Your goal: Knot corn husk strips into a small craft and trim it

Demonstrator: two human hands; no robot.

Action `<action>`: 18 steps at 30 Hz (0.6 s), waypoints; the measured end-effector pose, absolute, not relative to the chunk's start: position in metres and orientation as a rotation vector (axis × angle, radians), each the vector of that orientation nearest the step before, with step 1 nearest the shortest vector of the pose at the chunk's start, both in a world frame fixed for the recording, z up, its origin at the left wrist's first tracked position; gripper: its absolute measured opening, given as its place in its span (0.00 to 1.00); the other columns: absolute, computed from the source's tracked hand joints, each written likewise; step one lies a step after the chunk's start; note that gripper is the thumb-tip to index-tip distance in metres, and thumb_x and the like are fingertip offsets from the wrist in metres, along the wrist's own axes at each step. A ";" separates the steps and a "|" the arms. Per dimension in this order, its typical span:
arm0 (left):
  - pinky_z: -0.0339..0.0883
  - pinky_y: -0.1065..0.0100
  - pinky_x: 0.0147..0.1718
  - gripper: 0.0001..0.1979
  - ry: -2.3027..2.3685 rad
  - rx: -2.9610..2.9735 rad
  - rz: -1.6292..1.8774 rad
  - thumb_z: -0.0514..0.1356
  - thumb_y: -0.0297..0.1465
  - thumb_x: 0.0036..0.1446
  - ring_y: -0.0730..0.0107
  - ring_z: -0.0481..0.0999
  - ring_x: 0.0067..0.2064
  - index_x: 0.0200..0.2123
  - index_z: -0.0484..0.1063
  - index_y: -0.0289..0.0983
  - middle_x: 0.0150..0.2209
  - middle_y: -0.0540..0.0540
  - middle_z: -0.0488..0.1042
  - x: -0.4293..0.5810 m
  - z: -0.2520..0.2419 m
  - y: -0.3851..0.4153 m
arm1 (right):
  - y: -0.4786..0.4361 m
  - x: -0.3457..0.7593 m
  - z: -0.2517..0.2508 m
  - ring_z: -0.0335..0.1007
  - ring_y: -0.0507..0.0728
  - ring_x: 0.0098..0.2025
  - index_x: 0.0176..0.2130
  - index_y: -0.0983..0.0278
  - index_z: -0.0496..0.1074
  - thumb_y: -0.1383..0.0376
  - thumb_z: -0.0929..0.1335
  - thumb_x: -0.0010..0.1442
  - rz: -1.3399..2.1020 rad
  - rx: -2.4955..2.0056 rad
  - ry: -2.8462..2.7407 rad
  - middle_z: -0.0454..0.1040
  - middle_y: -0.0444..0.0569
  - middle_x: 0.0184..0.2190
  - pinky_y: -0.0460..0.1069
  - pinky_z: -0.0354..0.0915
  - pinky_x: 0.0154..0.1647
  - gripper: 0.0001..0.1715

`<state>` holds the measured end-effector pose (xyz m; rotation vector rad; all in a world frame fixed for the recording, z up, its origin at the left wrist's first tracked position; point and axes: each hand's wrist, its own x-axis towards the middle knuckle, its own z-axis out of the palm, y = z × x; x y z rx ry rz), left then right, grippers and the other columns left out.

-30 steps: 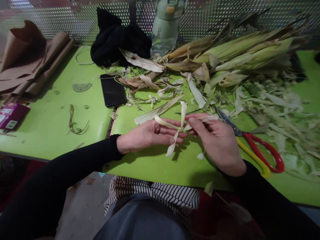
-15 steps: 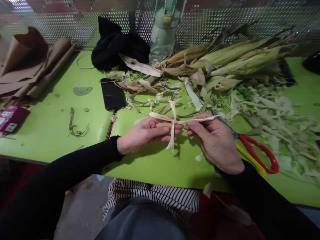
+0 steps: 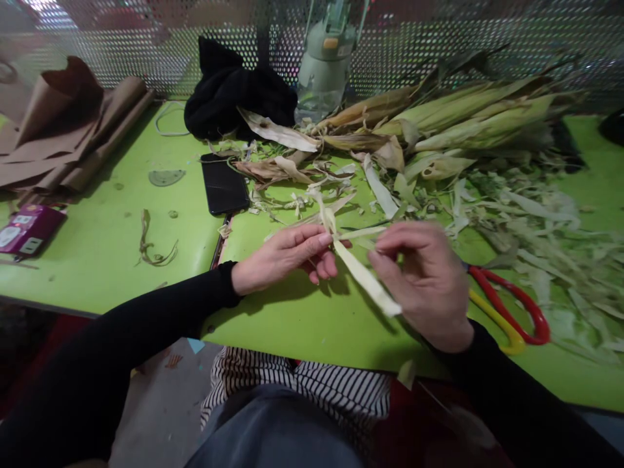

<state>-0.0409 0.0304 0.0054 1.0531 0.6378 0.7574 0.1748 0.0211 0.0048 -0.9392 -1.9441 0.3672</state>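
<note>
Pale corn husk strips (image 3: 363,276) cross and fold over one another at a small knot-like centre. My left hand (image 3: 292,253) is closed, pinching that centre between thumb and index finger. From there one strip slants down to the right, a shorter one points at my right hand, and another end rises away from me. My right hand (image 3: 424,279) is just right of the strips, its fingers curled and smeared by motion. Whether its fingertips grip a strip end does not show. Beyond it lie scissors (image 3: 511,299) with one red and one yellow handle, their blades mostly hidden.
Corn husks (image 3: 468,123) are heaped at the back, with shredded husk (image 3: 550,227) along the right. A black phone (image 3: 224,185), a bottle (image 3: 324,65), black cloth (image 3: 238,97), brown paper (image 3: 73,130), a purple box (image 3: 32,229) and a protractor (image 3: 166,177) are also on the green table.
My right hand has shifted slightly right and is blurred. The husk strips have turned, and a broad end now slants to the lower right. My left hand now pinches the centre.
</note>
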 end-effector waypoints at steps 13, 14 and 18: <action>0.73 0.69 0.41 0.18 0.672 0.963 0.753 0.68 0.40 0.55 0.74 0.79 0.34 0.43 0.75 0.33 0.34 0.46 0.81 -0.035 -0.004 0.025 | 0.013 0.171 0.004 0.72 0.62 0.43 0.51 0.51 0.74 0.68 0.73 0.59 -0.400 -0.836 -2.272 0.81 0.46 0.42 0.57 0.63 0.43 0.20; 0.72 0.71 0.38 0.17 0.699 0.955 0.780 0.68 0.39 0.55 0.76 0.78 0.33 0.42 0.75 0.33 0.33 0.48 0.80 -0.034 -0.004 0.024 | 0.011 0.169 0.007 0.72 0.61 0.42 0.51 0.51 0.74 0.68 0.72 0.60 -0.436 -0.786 -2.330 0.81 0.45 0.41 0.57 0.63 0.44 0.21; 0.68 0.74 0.33 0.17 0.749 0.900 0.809 0.68 0.37 0.56 0.76 0.76 0.31 0.43 0.75 0.32 0.30 0.48 0.79 -0.032 -0.004 0.023 | 0.008 0.163 0.011 0.72 0.56 0.36 0.46 0.52 0.75 0.70 0.67 0.64 -0.483 -0.579 -2.494 0.81 0.41 0.35 0.53 0.65 0.40 0.14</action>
